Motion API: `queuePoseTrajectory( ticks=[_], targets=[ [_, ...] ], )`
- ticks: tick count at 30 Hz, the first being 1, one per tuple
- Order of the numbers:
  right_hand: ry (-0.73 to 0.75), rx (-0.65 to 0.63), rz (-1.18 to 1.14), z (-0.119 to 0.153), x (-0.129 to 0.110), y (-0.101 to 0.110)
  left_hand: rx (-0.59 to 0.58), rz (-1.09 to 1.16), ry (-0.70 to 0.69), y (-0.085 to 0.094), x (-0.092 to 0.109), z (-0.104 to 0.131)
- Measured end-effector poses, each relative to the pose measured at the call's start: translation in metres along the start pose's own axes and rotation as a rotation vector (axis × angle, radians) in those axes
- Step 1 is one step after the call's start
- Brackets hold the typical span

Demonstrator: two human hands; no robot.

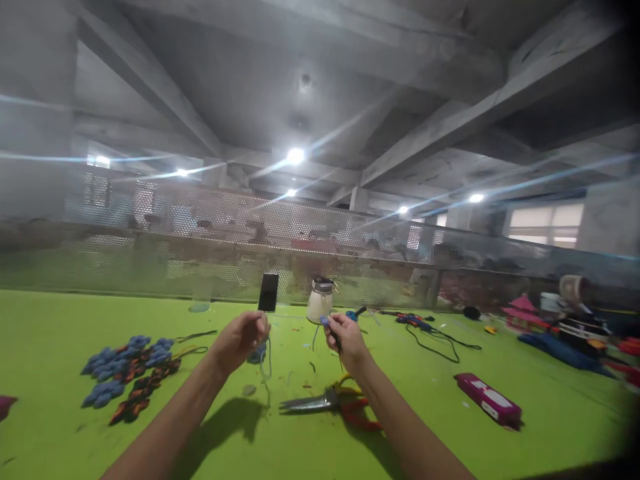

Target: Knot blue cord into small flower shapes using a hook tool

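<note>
My left hand (243, 341) is raised over the green table with its fingertips pinched together on a pale blue yarn (270, 363) that hangs in a loop below. My right hand (349, 339) pinches a small blue piece (325, 321), and a thin dark tool, its kind unclear, shows along the fingers. Scissors (313, 404) with red and yellow handles lie below, partly behind my right forearm. A blue bundle (257, 353) sits just behind my left hand. To the left lie blue flower-shaped pieces (107, 367) and orange-and-black ones (140, 393).
A phone (269, 293) stands upright at the back, near a cream jar (319, 303) with a grey rim. Dark cords (440, 340) and a magenta packet (490, 400) lie to the right. A perforated screen (240, 267) borders the green table (425, 400).
</note>
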State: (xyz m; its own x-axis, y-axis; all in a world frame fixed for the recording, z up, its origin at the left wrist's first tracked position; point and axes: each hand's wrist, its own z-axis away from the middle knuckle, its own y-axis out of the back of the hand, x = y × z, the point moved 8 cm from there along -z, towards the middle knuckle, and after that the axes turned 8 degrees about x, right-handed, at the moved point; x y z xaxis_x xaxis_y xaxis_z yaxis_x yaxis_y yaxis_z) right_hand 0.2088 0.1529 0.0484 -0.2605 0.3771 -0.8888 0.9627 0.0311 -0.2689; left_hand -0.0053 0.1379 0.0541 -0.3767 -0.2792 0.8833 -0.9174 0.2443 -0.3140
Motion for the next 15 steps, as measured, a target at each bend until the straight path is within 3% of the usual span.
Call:
queuePoseTrajectory(
  ticks=[4, 6, 9, 12, 15],
  targets=[
    [-0.021, -0.035, 0.039, 0.012, 0.024, -0.017, -0.006, 0.087, -0.031, -0.017, 0.012, 0.011],
    [-0.007, -0.062, 0.072, 0.019, 0.027, -0.025, -0.017, -0.09, 0.009, -0.021, 0.005, 0.01],
    [0.024, -0.092, 0.119, 0.026, 0.024, -0.028, 0.004, -0.423, 0.078, -0.011, -0.009, 0.001],
    [0.05, -0.112, 0.15, 0.028, 0.02, -0.023, -0.011, -0.436, 0.131, 0.0, -0.014, -0.005],
    [0.081, -0.144, 0.177, 0.03, 0.017, -0.019, -0.078, -0.347, 0.176, -0.003, -0.012, 0.001]
  ],
)
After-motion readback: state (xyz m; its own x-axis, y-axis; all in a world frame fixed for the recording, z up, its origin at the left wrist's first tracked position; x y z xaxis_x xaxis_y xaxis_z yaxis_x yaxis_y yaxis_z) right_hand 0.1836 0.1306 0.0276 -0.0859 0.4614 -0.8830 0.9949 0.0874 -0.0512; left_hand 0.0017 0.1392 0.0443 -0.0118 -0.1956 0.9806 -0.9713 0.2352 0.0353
